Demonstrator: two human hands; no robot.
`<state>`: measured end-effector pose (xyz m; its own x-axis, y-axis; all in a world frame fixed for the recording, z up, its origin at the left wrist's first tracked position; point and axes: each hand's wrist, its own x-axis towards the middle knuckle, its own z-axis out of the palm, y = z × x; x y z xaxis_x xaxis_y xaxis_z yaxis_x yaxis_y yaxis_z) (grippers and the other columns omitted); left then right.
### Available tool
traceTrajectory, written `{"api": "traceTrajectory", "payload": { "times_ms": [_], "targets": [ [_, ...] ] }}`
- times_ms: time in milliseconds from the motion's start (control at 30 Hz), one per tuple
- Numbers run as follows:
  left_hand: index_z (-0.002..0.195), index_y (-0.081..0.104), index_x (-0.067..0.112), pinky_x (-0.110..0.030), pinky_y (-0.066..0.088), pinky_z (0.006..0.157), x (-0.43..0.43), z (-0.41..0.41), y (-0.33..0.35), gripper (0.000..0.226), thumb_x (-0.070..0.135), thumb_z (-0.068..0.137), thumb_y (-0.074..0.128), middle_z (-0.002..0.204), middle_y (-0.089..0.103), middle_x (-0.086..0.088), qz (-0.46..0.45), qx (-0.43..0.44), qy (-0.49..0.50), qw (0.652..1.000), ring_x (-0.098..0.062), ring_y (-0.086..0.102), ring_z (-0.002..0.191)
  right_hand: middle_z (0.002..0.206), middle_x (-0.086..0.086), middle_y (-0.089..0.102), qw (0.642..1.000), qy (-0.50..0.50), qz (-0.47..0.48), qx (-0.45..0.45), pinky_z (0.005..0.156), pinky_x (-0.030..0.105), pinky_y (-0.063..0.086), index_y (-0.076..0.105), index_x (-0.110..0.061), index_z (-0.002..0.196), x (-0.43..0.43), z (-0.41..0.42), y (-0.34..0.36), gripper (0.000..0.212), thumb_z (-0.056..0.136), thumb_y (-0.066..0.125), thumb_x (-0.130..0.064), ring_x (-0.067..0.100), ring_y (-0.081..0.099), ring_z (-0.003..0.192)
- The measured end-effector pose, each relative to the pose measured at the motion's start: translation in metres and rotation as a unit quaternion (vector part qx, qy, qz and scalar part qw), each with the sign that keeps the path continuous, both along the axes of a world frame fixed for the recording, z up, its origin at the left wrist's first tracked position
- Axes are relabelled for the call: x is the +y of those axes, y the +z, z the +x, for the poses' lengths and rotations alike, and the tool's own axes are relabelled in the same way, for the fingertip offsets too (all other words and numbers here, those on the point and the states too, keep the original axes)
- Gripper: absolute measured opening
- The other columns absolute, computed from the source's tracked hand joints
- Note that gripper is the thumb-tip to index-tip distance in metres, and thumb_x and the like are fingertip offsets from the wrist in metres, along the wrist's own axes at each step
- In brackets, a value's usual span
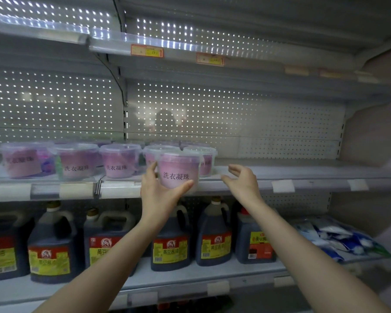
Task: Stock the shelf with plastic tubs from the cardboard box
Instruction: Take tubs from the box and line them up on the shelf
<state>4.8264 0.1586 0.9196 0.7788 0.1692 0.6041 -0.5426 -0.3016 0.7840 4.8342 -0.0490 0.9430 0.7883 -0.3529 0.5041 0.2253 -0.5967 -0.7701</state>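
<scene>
Centre of frame: lidded plastic tub [177, 170] with pink contents, gripped by left hand [160, 195], thumb across its lower front, fingers up its left side, at front edge of middle shelf [303, 172]. Just right: right hand [242, 181], fingers spread and loosely curved, holding nothing. Centre left: row of tubs [77, 161] on same shelf. Below: dark jugs [215, 240] with yellow labels.

Perforated back panel [235, 114], dim light, dark jugs [213, 236], possibly soy sauce, blue-white bags [339, 240]
</scene>
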Motion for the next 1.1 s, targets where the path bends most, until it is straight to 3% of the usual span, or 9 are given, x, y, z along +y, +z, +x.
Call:
{"api": "traceTrajectory", "payload": {
  "times_ms": [267,467,533,633,700,767,867,1000,1100],
  "targets": [
    [0.142,0.030,0.023,-0.045,0.047,0.098,-0.057,0.008,-0.002,0.115,0.069,0.047,0.074,0.132,0.048,-0.002,0.000,-0.007,-0.029,1.000,-0.020,0.049,0.120,0.111,-0.001,0.066,0.991,0.116,0.063,-0.004,0.071,0.012,0.042,0.055,-0.016,0.127,-0.039,-0.026,0.007,0.044,0.085,0.069,-0.024,0.007,0.060,0.099],
    [0.142,0.032,0.020,-0.045,0.046,0.099,-0.113,0.024,0.011,0.116,0.073,0.046,0.072,0.134,0.047,-0.003,0.022,-0.032,-0.039,0.998,-0.021,0.049,0.122,0.105,-0.012,0.066,0.979,0.190,0.079,-0.005,0.071,0.008,0.044,0.051,-0.031,0.118,-0.077,-0.020,0.023,0.038,0.084,0.069,-0.032,-0.008,0.059,0.094],
    [0.141,0.034,0.019,-0.043,0.047,0.098,-0.129,0.028,0.013,0.112,0.070,0.049,0.073,0.134,0.047,-0.002,0.016,-0.037,-0.060,0.997,-0.018,0.050,0.120,0.105,-0.009,0.067,0.975,0.201,0.094,-0.014,0.072,0.010,0.045,0.050,-0.032,0.116,-0.091,-0.013,0.027,0.040,0.082,0.070,-0.033,-0.006,0.061,0.094],
    [0.141,0.037,0.019,-0.039,0.048,0.099,-0.147,0.032,0.016,0.095,0.067,0.065,0.068,0.135,0.050,0.000,0.018,-0.041,-0.112,0.993,-0.013,0.052,0.120,0.116,-0.006,0.063,0.973,0.210,0.094,-0.016,0.069,0.012,0.049,0.050,-0.023,0.127,-0.110,0.000,0.029,0.064,0.072,0.075,-0.044,0.006,0.059,0.109],
    [0.142,0.039,0.019,-0.033,0.043,0.103,-0.157,0.036,0.018,0.079,0.063,0.079,0.056,0.140,0.049,0.000,0.014,-0.030,-0.139,0.990,-0.011,0.049,0.125,0.128,-0.002,0.058,0.974,0.203,0.100,-0.018,0.077,0.020,0.051,0.046,-0.024,0.132,-0.123,0.008,0.029,0.085,0.059,0.078,-0.053,0.011,0.054,0.118],
    [0.140,0.043,0.018,-0.021,0.037,0.100,-0.163,0.038,0.022,0.066,0.055,0.085,0.041,0.139,0.049,0.003,0.023,-0.020,-0.139,0.990,-0.007,0.046,0.126,0.132,-0.003,0.053,0.977,0.187,0.097,-0.018,0.084,0.029,0.053,0.042,-0.024,0.134,-0.133,0.016,0.028,0.091,0.056,0.081,-0.050,0.013,0.051,0.121],
    [0.138,0.046,0.018,-0.007,0.034,0.093,-0.169,0.045,0.027,0.046,0.039,0.098,0.036,0.133,0.051,0.008,0.074,-0.019,-0.124,0.989,-0.002,0.045,0.124,0.136,0.000,0.049,0.979,0.178,0.099,-0.026,0.091,0.032,0.052,0.035,-0.022,0.140,-0.141,0.030,0.029,0.096,0.060,0.085,-0.039,0.014,0.049,0.122],
    [0.134,0.050,0.015,-0.027,0.043,0.099,-0.166,0.056,0.028,0.039,0.028,0.097,0.048,0.130,0.055,0.006,0.131,-0.033,-0.074,0.988,-0.008,0.052,0.118,0.138,0.001,0.047,0.984,0.150,0.087,-0.037,0.089,0.024,0.043,0.035,-0.021,0.140,-0.145,0.052,0.033,0.094,0.062,0.086,-0.036,0.009,0.047,0.112],
    [0.119,0.059,0.016,-0.025,0.045,0.084,-0.158,0.061,0.026,0.026,0.017,0.093,0.055,0.116,0.059,0.004,0.185,-0.060,-0.016,0.981,-0.010,0.057,0.100,0.138,0.003,0.047,0.987,0.140,0.078,-0.022,0.090,0.022,0.041,0.036,-0.017,0.139,-0.142,0.074,0.032,0.093,0.064,0.086,-0.035,0.012,0.048,0.113]
  ]
}}
